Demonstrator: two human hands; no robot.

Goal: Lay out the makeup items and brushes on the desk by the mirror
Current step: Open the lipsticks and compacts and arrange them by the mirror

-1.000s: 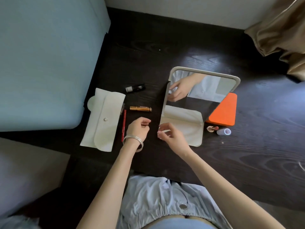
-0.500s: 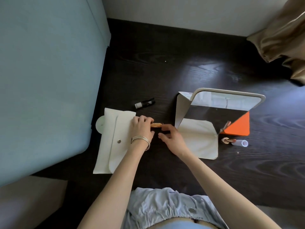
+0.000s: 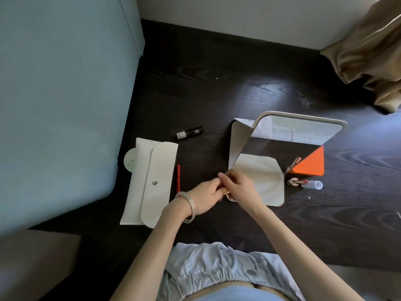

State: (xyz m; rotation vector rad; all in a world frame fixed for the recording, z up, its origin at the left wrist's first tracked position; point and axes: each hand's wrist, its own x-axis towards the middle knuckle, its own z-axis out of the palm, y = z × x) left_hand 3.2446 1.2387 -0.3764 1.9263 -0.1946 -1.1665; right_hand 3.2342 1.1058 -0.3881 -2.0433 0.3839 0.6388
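A folding mirror [image 3: 297, 131] stands on the dark desk [image 3: 217, 94] with its white cover flap [image 3: 260, 181] spread in front. My left hand [image 3: 204, 196] and my right hand [image 3: 238, 190] meet just left of the flap, both gripping a gold tube [image 3: 226, 191] that is mostly hidden between them. A red pencil [image 3: 178, 178] lies beside a white pouch [image 3: 149, 183]. A small black tube [image 3: 189, 132] lies farther back. An open lipstick [image 3: 296, 182] and its pale cap [image 3: 313, 184] lie right of the flap.
An orange piece [image 3: 312, 165] sits behind the mirror's right side. A blue-grey panel [image 3: 60, 105] borders the desk on the left. Tan fabric [image 3: 373, 51] hangs at the back right. A round white disc [image 3: 130, 162] peeks from under the pouch.
Both hands went to the gold tube beside the pouch, lifted it and drew it nearer to me; they now hold it together. The red pencil is uncovered again.
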